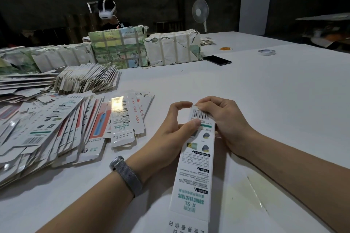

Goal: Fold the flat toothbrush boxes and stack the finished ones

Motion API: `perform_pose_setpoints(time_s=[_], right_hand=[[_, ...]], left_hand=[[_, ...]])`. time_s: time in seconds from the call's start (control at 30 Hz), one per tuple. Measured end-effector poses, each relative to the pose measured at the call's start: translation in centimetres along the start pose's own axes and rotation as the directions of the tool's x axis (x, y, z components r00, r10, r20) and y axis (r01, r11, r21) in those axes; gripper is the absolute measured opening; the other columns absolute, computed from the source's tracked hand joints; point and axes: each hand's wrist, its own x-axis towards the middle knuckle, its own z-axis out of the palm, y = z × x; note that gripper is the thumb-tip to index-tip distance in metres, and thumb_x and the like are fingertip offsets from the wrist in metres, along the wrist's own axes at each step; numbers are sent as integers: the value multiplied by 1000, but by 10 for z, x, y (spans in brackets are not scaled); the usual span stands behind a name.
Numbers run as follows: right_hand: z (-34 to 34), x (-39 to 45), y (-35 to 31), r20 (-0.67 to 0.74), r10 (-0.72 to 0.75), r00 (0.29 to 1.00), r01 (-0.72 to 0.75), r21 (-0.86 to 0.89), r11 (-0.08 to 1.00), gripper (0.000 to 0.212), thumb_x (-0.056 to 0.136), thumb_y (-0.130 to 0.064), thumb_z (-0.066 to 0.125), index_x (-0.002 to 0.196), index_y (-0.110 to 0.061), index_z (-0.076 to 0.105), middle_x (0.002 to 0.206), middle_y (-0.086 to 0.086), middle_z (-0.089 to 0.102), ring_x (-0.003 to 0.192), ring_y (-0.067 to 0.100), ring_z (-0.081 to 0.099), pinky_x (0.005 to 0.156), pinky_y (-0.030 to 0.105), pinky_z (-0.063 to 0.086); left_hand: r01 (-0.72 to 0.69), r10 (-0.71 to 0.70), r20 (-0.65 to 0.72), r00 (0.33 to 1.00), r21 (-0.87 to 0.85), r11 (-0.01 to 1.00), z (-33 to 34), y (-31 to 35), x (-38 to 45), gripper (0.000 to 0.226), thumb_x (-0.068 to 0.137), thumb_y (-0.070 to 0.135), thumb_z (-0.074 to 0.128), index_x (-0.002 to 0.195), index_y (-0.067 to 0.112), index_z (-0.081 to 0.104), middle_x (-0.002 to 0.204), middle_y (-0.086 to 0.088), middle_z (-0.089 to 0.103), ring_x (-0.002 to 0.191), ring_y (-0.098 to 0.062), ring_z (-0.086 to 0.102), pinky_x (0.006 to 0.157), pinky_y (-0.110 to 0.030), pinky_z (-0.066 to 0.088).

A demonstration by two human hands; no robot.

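Note:
A long white toothbrush box (193,172) with a barcode at its far end and green "SONIC ELECTRIC" print lies lengthwise in front of me, its near flap open. My left hand (170,132) holds the far end, thumb pressed just under the barcode and forefinger curled over the tip. My right hand (225,119) pinches the same far end from the right side. A spread pile of flat toothbrush boxes (56,128) lies to the left on the white table (265,91).
A fanned stack of flat blanks (87,79) and paper-wrapped bundles (170,49) stand at the back left. A black phone (217,60), a tape roll (266,52) and a fan (200,12) are farther back. Another person sits behind the bundles.

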Motion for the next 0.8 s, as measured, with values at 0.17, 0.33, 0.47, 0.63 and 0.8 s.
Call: perform_pose_setpoints(time_s=[0.17,0.33,0.47,0.63,0.8], right_hand=[[0,-1,0,35,-38,999,38,6,999,37,99,-15,51,71,-22,74,68,3,68,58,16,65,53,25,53],[0,-2,1,79,-37,996,35,23,999,35,99,-14,50,78,-26,76,75,2,71,63,18,68,54,25,55],[1,1,6,67,34,997,-43,143,989,23,81,-26,61,103,-28,66,85,8,73,71,21,66,54,30,54],[1,-1,8,113,3,994,-12,80,997,28,79,-27,64,104,-29,53,91,10,73,73,22,68,58,35,57],[0,-1,4,144,4,990,-22,124,992,22,95,-12,60,89,-32,56,93,22,70,72,27,64,51,32,54]], left_hand=[[-31,31,-9,999,-7,1000,-2,0,-1,28,102,25,50,125,34,36,86,-11,77,65,-20,71,55,-26,56],[-62,61,-41,997,-22,998,-2,1,-1,25,105,18,47,126,26,35,80,-10,75,61,-20,69,52,-25,54],[-62,59,-69,996,-54,997,-4,0,-1,22,104,19,48,121,29,36,83,-11,76,60,-20,69,51,-27,56],[-96,79,-132,988,-127,987,-6,-2,1,22,102,22,51,116,31,36,91,-14,76,65,-25,71,55,-32,58],[-94,76,-123,989,-145,985,-6,-2,1,23,101,21,52,114,30,35,89,-14,76,62,-24,71,52,-29,56]])
